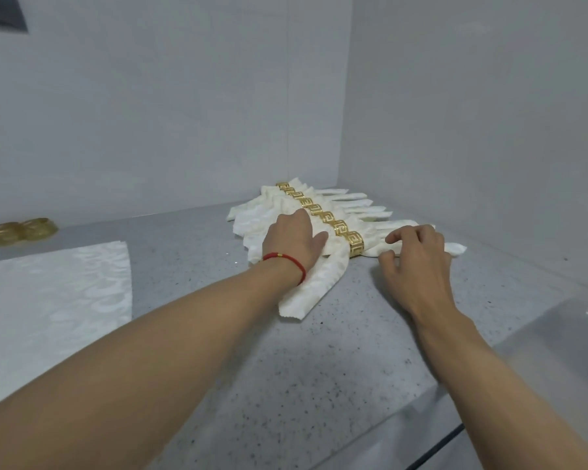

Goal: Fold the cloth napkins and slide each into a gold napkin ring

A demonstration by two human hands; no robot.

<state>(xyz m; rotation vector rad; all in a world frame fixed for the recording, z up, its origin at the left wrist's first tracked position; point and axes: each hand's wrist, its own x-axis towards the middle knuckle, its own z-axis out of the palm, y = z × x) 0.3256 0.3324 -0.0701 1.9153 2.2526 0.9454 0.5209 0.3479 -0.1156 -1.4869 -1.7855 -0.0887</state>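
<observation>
Head view, looking down across a grey speckled bench (238, 351) set into a pale grey corner. Toward the far right corner of the bench lies a row of ringed napkins (269, 215), cream cloth fanning out on both sides, their gold rings (323, 217) lined up one after another in a diagonal band. The nearest napkin (319, 279) sits at the front of that row, its long tail reaching toward the near edge of the bench, with the front gold ring (355, 245) wrapped round its middle.

The left hand (291, 237), a red string bracelet (286, 261) on the wrist, lies flat on the cloth just left of the rings, fingers straight and pressing down on the napkin, not curled round it. The right hand (416, 256) is on the other side of the front ring, resting on the narrow end of the napkin; its fingers are loosely bent, fingertips on or just above the cloth, and I cannot tell whether they pinch any of it. The napkin's tip (457, 249) pokes out past the right hand toward the right edge.

Over at the left edge of the bench, a flat unfolded napkin (48, 300) is spread out, patterned and pale. Behind it, near the far left corner against the wall, sit two spare gold rings (21, 230) touching each other.
</observation>
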